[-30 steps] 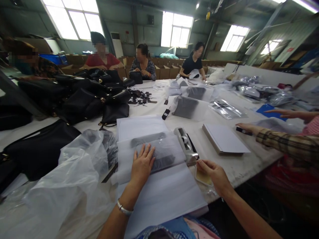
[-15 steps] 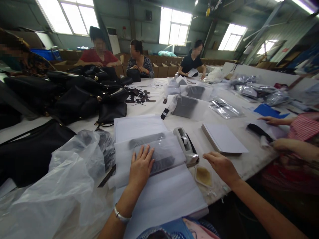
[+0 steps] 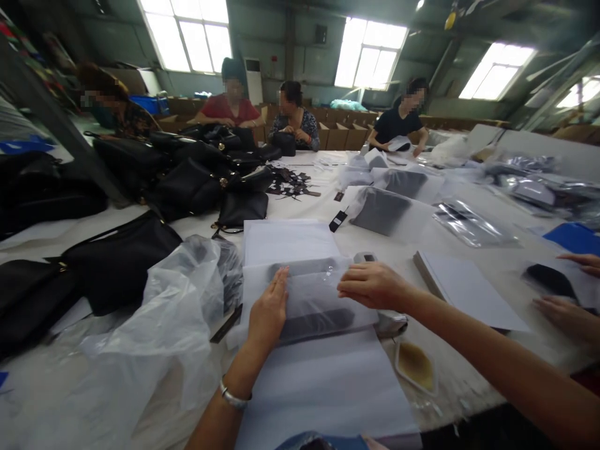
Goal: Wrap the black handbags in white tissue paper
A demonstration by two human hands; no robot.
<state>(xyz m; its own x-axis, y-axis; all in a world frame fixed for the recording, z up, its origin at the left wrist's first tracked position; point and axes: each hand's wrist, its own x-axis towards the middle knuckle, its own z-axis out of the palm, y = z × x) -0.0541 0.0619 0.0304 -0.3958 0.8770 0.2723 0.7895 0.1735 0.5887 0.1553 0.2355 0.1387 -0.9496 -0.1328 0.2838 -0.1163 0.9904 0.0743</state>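
A dark flat item wrapped in thin white tissue paper (image 3: 314,297) lies in front of me on loose white sheets (image 3: 323,387). My left hand (image 3: 268,310) rests on the left part of the wrapping, its fingers stretched out and held together. Over the right part, my right hand (image 3: 372,284) is closed in a pinch. Whatever its fingertips hold, if anything, is too small to make out. Behind that hand a tape dispenser (image 3: 392,323) is mostly hidden. Just right of the sheets sits a small dish with a yellowish pad (image 3: 415,365).
Crumpled clear plastic (image 3: 173,300) and black handbags (image 3: 124,259) lie to the left. A stack of white paper or board (image 3: 469,287) is on the right, near a co-worker's hands (image 3: 569,319). Wrapped bags (image 3: 382,211) stand farther back. Several people sit or stand across the table.
My right hand has moved left from beside the dispenser to over the wrapped item. My left hand has turned onto its edge, fingers drawn together. The view has swung left.
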